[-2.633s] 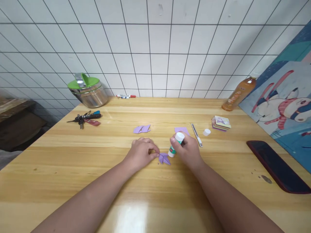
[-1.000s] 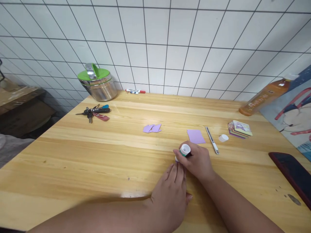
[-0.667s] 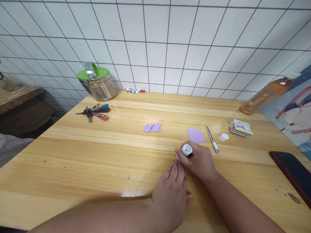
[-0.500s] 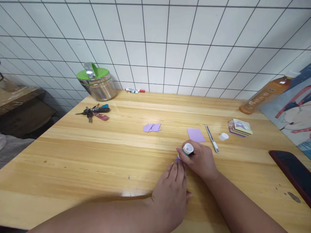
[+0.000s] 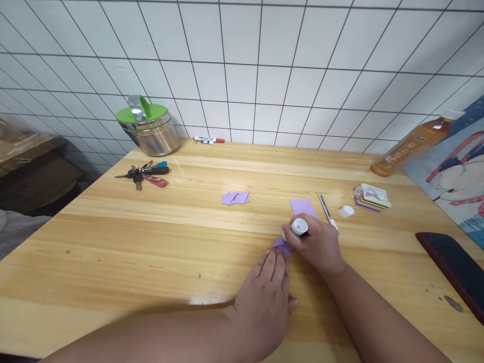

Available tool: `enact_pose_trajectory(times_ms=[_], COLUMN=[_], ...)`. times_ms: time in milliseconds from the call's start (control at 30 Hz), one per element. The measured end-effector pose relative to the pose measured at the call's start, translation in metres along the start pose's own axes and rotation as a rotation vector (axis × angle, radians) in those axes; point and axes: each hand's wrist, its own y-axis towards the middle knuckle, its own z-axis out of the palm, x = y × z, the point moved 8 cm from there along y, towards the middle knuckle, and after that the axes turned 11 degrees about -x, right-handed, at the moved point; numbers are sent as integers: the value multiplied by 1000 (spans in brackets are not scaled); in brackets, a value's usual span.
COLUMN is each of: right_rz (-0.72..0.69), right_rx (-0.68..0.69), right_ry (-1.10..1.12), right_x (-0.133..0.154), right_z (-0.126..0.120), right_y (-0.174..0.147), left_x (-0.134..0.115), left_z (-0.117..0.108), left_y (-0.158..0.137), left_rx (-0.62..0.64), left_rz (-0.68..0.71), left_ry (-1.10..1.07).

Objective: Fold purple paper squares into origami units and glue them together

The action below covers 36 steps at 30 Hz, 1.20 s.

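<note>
My right hand [image 5: 317, 243] is closed around a white glue stick [image 5: 300, 227] with a green band, its hollow base tilted up toward me. Under the stick's lower end lies a small folded piece of purple paper [image 5: 283, 245]. My left hand [image 5: 265, 297] rests flat, its outstretched fingertips pressing the near edge of that piece to the table. A purple paper square [image 5: 302, 206] lies just beyond my right hand, which hides its near corner. Several cut purple paper pieces [image 5: 236, 197] sit further back to the left.
On the wooden table [image 5: 151, 252], a utility knife [image 5: 328, 213], white cap [image 5: 346, 211], paper stack [image 5: 372, 196] and phone [image 5: 454, 272] lie to the right. Keys [image 5: 141, 173], a steel pot [image 5: 151, 133], a marker [image 5: 208, 140] and a drink bottle [image 5: 414, 146] stand or lie toward the back.
My right hand has shifted slightly right with the glue stick, uncovering more of the purple piece and covering part of the paper square. My left hand has stayed in place.
</note>
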Motion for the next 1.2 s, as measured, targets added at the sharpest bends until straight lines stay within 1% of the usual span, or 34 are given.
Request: enact_pose_trajectory(times_ms=[167, 233, 300, 367, 467, 600, 700, 800, 867, 967, 1000, 1067, 1133, 1200], right_rz=[171, 189, 191, 179, 122, 38, 0, -31, -26, 99, 148, 188, 165, 132], right_rx=[-105, -145, -155, -119, 1, 129, 154, 140, 129, 52, 15, -43, -42, -10], right_ry=[126, 161, 214, 273, 326, 289, 244, 241, 282, 346, 345, 299, 247, 212], right_x=[-14, -13, -9, -3, 9, 19, 22, 28, 31, 21, 16, 6, 1, 0], right_z=[-15, -21, -23, -21, -9, 9, 17, 18, 15, 5, 0, -7, -8, -4], right_y=[3, 3, 2, 2, 0, -3, -4, -4, -4, -1, 0, 1, 1, 0], left_x=[-1, -1, 0, 0, 0, -1, -2, -2, -2, -2, -2, -2, -1, -1], left_z=[-3, -6, -7, -8, -6, -5, -4, -4, -4, -5, -5, -5, -5, -4], left_y=[-1, -2, -3, -3, -4, -4, -3, -3, -3, -3, -3, -3, -2, -2], left_rx=[-23, -40, -55, -61, -45, -26, -11, 5, 16, 7, -1, -12, -11, -3], left_rz=[12, 2, -21, -41, -50, -46, -34, -36, -34, -36, -36, -32, -32, -31], left_ry=[17, 34, 65, 94, 106, 110, 100, 85, 77, 76, 76, 75, 73, 68])
